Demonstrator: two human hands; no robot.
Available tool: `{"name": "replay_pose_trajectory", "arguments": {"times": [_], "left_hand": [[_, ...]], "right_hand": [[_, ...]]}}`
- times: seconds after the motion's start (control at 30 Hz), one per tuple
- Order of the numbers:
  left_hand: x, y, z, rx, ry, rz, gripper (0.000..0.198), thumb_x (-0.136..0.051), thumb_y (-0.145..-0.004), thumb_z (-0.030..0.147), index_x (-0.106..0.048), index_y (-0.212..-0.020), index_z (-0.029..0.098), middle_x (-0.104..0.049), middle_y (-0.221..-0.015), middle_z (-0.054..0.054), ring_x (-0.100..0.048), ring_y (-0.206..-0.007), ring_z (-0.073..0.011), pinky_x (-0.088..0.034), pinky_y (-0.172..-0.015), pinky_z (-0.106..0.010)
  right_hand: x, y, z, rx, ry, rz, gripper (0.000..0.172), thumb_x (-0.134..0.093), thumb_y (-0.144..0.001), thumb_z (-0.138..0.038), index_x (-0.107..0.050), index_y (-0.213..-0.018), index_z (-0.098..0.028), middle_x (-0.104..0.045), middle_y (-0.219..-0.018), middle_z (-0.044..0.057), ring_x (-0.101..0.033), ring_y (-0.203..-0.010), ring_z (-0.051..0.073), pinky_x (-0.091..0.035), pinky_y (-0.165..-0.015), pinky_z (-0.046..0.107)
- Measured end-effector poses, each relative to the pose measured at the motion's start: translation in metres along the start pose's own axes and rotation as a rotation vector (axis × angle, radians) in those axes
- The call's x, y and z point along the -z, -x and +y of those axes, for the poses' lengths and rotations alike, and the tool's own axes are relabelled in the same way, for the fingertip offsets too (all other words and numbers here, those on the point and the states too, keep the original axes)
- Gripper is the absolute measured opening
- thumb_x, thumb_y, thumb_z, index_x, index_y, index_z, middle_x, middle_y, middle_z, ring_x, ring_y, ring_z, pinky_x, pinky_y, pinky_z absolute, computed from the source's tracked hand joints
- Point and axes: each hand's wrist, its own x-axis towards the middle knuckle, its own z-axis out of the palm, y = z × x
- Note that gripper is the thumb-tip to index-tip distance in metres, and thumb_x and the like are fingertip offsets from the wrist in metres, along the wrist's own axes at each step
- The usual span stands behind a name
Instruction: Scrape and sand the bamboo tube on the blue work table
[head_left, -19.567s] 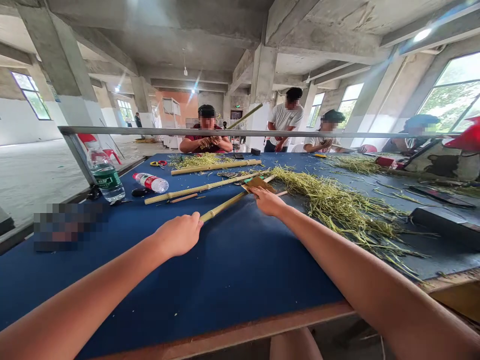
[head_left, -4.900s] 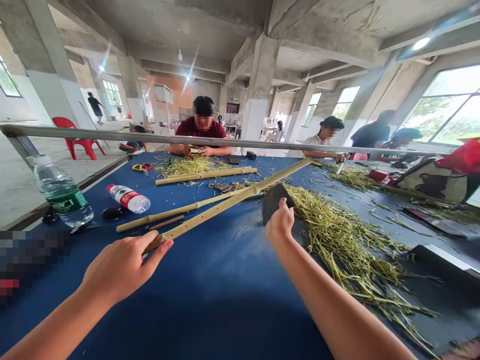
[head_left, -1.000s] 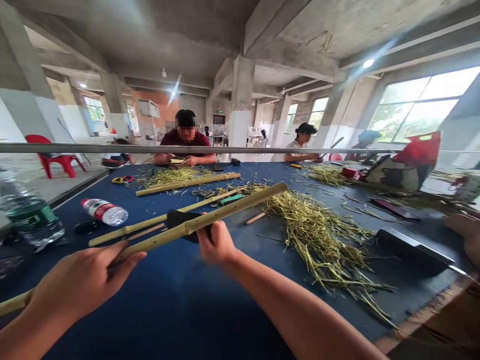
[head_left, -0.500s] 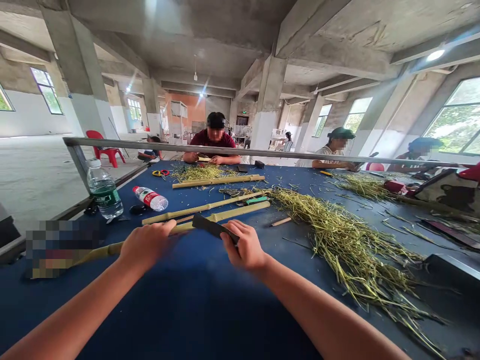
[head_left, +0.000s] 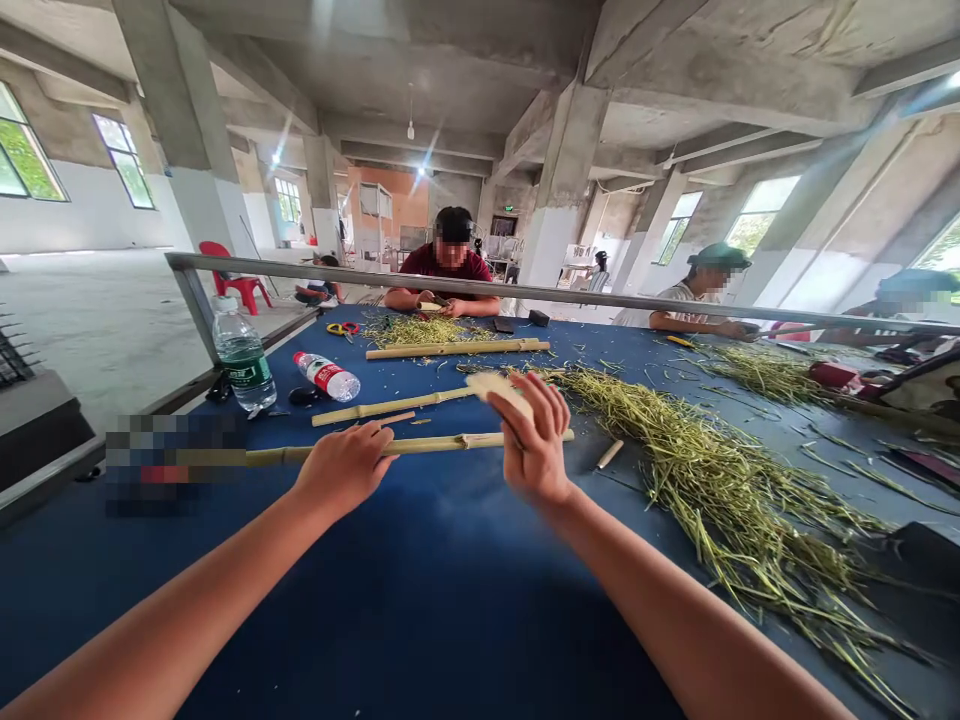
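My left hand (head_left: 349,465) is closed around a bamboo pole (head_left: 435,444) that lies crosswise in front of me, its fingers wrapped over the pole's top. In my right hand (head_left: 536,440) is a piece of sandpaper (head_left: 491,388), pinched between thumb and fingers, its pale side showing and blurred. That hand overlaps the pole near its right end; whether it touches the pole I cannot tell. Just beyond lies a second bamboo pole (head_left: 405,404) with a short thin strip (head_left: 401,418) beside it. The pole's left end is pixelated.
Two plastic bottles, one upright (head_left: 244,360) and one lying (head_left: 326,376), are at the left. Heaped bamboo shavings (head_left: 690,480) spread rightward, with a wooden-handled tool (head_left: 610,455) beside them. Across the blue table (head_left: 360,600) a person (head_left: 450,275) works behind another pole (head_left: 457,348); scissors (head_left: 343,328) lie near.
The sandpaper has lifted off the pole and turned from its dark side to its pale side. My left hand has shifted right with the pole, which now lies more level. The view has swung left.
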Motion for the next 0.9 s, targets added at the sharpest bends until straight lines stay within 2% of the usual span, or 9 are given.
{"name": "replay_pose_trajectory", "arguments": {"times": [0.07,0.13,0.23,0.33,0.47,0.6,0.77,0.83,0.9], "left_hand": [[0.003,0.001,0.002,-0.002,0.019,0.001,0.031,-0.043,-0.101,0.043,-0.064,-0.108,0.021,-0.073,-0.112,-0.011,-0.069,-0.102,-0.0282,-0.052,-0.077,-0.037],[0.004,0.002,0.004,0.008,0.046,-0.026,0.036,-0.041,-0.1,0.047,-0.065,-0.108,0.022,-0.074,-0.108,-0.011,-0.07,-0.1,-0.0291,-0.052,-0.077,-0.037],[0.004,0.004,0.007,0.033,0.072,-0.094,0.031,-0.044,-0.098,0.045,-0.064,-0.104,0.023,-0.075,-0.102,-0.01,-0.071,-0.095,-0.0292,-0.051,-0.076,-0.037],[0.001,0.005,0.009,0.032,0.041,-0.164,0.029,-0.043,-0.097,0.044,-0.063,-0.098,0.023,-0.076,-0.098,-0.011,-0.073,-0.091,-0.031,-0.05,-0.073,-0.038],[-0.002,0.005,0.009,0.033,0.025,-0.262,0.039,-0.035,-0.099,0.051,-0.062,-0.102,0.022,-0.077,-0.095,-0.015,-0.073,-0.086,-0.0353,-0.05,-0.07,-0.042],[-0.002,0.003,0.004,0.052,0.05,-0.321,0.046,-0.031,-0.098,0.057,-0.062,-0.096,0.023,-0.077,-0.097,-0.016,-0.073,-0.088,-0.0355,-0.049,-0.07,-0.041],[0.001,0.001,-0.007,0.085,0.107,-0.369,0.061,-0.028,-0.093,0.073,-0.061,-0.081,0.023,-0.076,-0.089,-0.013,-0.072,-0.082,-0.0333,-0.046,-0.065,-0.038],[0.003,0.0,-0.009,0.094,0.12,-0.366,0.062,-0.028,-0.092,0.074,-0.06,-0.08,0.023,-0.075,-0.086,-0.013,-0.071,-0.081,-0.0327,-0.045,-0.064,-0.037],[0.003,0.0,-0.01,0.091,0.116,-0.34,0.06,-0.028,-0.092,0.073,-0.06,-0.082,0.023,-0.075,-0.085,-0.013,-0.071,-0.081,-0.0328,-0.044,-0.063,-0.036]], "right_hand": [[-0.001,-0.001,0.004,-0.084,0.007,-0.114,0.059,-0.045,-0.098,-0.018,-0.046,-0.154,-0.035,-0.036,-0.165,0.003,-0.025,-0.155,0.032,-0.018,-0.124,0.058],[-0.006,0.0,0.001,-0.086,-0.034,-0.299,0.062,-0.044,-0.099,-0.017,-0.04,-0.159,-0.033,-0.034,-0.167,0.003,-0.021,-0.156,0.032,-0.013,-0.126,0.058],[-0.016,0.005,-0.011,0.039,-0.182,-0.601,0.069,-0.045,-0.097,-0.017,-0.03,-0.163,-0.028,-0.035,-0.166,0.004,-0.02,-0.157,0.028,-0.011,-0.128,0.054],[-0.024,0.012,-0.022,0.131,-0.328,-0.792,0.07,-0.046,-0.096,-0.017,-0.028,-0.164,-0.023,-0.038,-0.165,0.006,-0.022,-0.156,0.025,-0.019,-0.128,0.047],[-0.027,0.015,-0.022,0.14,-0.375,-0.846,0.07,-0.044,-0.094,-0.013,-0.031,-0.163,-0.021,-0.039,-0.164,0.007,-0.021,-0.156,0.023,-0.02,-0.128,0.046],[-0.03,0.013,-0.006,0.024,-0.331,-0.852,0.064,-0.04,-0.096,-0.013,-0.038,-0.16,-0.02,-0.043,-0.162,0.008,-0.03,-0.153,0.023,-0.023,-0.127,0.044],[-0.028,0.014,0.041,-0.248,-0.143,-0.9,0.062,-0.042,-0.092,-0.007,-0.05,-0.153,-0.015,-0.053,-0.154,0.012,-0.043,-0.147,0.026,-0.03,-0.123,0.043],[-0.026,0.017,0.059,-0.398,-0.044,-0.902,0.059,-0.041,-0.093,-0.007,-0.052,-0.15,-0.011,-0.056,-0.15,0.016,-0.044,-0.146,0.028,-0.031,-0.122,0.044],[-0.026,0.02,0.066,-0.483,0.017,-0.884,0.055,-0.039,-0.096,-0.009,-0.051,-0.149,-0.006,-0.054,-0.151,0.019,-0.042,-0.147,0.029,-0.031,-0.122,0.044]]}}
